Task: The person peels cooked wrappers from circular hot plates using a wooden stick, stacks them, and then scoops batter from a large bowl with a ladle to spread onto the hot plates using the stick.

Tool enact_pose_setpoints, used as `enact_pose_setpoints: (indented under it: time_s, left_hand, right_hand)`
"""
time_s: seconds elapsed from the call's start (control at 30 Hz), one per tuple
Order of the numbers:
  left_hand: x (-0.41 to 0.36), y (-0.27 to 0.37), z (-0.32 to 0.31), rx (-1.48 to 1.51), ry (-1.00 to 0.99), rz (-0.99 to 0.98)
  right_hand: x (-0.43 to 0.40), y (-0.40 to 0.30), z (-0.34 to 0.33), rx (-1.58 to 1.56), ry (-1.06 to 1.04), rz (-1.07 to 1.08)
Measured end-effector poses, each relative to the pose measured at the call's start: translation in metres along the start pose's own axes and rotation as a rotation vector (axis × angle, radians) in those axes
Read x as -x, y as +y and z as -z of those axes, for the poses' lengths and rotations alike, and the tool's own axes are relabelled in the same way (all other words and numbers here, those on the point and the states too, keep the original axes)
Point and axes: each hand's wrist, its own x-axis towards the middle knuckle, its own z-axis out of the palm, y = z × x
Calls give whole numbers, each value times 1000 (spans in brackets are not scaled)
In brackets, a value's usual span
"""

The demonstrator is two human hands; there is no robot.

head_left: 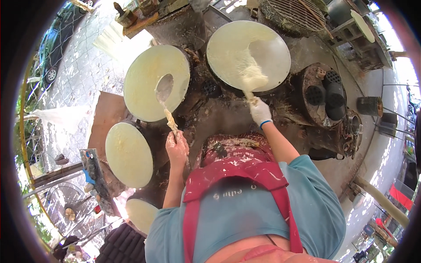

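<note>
My bare left hand [177, 148], smeared with batter, grips the batter-caked handle [170, 120] of a ladle-like tool. Its rounded greyish head [165, 87] lies over a round griddle [141, 82] coated with pale yellow batter. On my right hand [260, 112] is a white glove with a blue band at the wrist. This hand holds a scraper-like tool [255, 81], its head thick with pale batter, at the near edge of a second round griddle [227, 52]. Wrinkled batter trails up from that head. Beside the trail is a smooth grey patch [271, 56]. The exact tool types are unclear.
Two more pale-coated griddles [129, 156] [141, 212] stand at my left. At right, a rusty drum stove [302, 98] carries several dark honeycomb briquettes [335, 100]. A slatted round rack [294, 14] sits at the far side. A fan [67, 205] stands lower left.
</note>
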Motion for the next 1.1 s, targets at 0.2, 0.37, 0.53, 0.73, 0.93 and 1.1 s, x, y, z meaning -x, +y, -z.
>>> enact_pose_setpoints:
  time_s: [0.2, 0.37, 0.53, 0.73, 0.93, 1.1]
  left_hand:
    - [10, 4, -19, 26, 24, -50]
    - [24, 12, -51, 18, 37, -2]
    - [35, 12, -78, 15, 86, 35]
    - [53, 10, -105, 21, 102, 38]
    - [66, 13, -131, 15, 137, 66]
    - [66, 19, -138, -29, 143, 69]
  right_hand:
    - [-23, -17, 83, -483, -100, -521]
    - [-1, 30, 74, 201, -142, 92]
    - [-51, 33, 137, 114, -47, -122]
    - [-31, 45, 148, -147, -426, -151]
    - [-112, 73, 176, 164, -85, 3]
    - [-109, 54, 173, -118, -372, -165]
